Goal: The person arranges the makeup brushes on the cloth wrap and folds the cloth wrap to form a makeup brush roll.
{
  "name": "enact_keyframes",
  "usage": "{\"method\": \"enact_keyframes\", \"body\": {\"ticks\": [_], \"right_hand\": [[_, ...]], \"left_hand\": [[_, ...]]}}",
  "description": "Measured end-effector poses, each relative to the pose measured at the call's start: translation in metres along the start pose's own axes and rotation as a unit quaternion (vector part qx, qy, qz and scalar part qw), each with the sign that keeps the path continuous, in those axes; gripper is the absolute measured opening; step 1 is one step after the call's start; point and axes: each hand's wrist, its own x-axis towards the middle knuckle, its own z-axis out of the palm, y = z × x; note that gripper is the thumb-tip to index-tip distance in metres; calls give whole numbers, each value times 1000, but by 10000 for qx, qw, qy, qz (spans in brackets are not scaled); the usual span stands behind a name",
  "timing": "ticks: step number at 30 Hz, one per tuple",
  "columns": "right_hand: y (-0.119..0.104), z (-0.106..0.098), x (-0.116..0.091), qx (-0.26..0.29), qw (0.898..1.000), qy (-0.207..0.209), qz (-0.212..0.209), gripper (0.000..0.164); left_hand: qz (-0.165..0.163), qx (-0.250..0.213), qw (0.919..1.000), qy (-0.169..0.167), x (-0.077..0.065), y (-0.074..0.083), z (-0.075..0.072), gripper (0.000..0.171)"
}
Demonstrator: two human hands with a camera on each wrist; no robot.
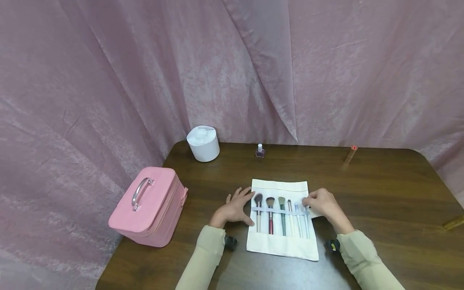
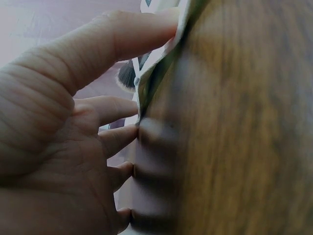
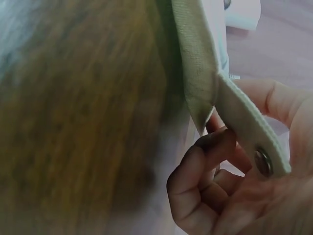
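Note:
A white fabric brush roll (image 1: 282,246) lies unrolled on the table, with several makeup brushes (image 1: 270,215) in a row under a pale lilac band. My left hand (image 1: 233,209) is at its left edge, fingers spread and thumb apart. In the left wrist view, the thumb (image 2: 142,32) and fingertips meet the fabric edge. My right hand (image 1: 324,204) pinches the rightmost makeup brush (image 1: 307,225) near its head, with the tips partly hidden. A fabric strap (image 3: 249,122) with a metal snap sticks out from the roll's right edge and crosses that palm, beside the curled fingers.
To the left stands a pink case (image 1: 148,213) with a silver handle. A white round container (image 1: 204,149), a small polish bottle (image 1: 259,152) and a lipstick tube (image 1: 350,155) stand along the back. A gold-coloured object (image 1: 454,222) lies at the far right.

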Motion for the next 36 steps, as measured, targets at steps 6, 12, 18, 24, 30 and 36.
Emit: {"method": "enact_keyframes", "body": {"ticks": [6,12,18,24,30,36], "right_hand": [[1,0,-1,-134,9999,-33,6,21],[-2,-1,-1,-361,9993,-67,-50,18],[0,1,-2,-472,9988,-62,-117,17],[-2,2,-3,-430,9986,-97,-285,15],[-8,-5,-13,-565,9973,11,-466,21],[-22,-14,-32,-897,9904,442,-953,31]], "left_hand": [[13,6,10000,9,1,0,0,101],[62,13,10000,67,1,1,-2,100],[78,-1,10000,25,1,2,-2,100],[-38,143,9999,80,0,2,-3,98],[-93,150,9998,104,0,5,-6,92],[156,-9,9987,487,3,14,-13,78]]}}
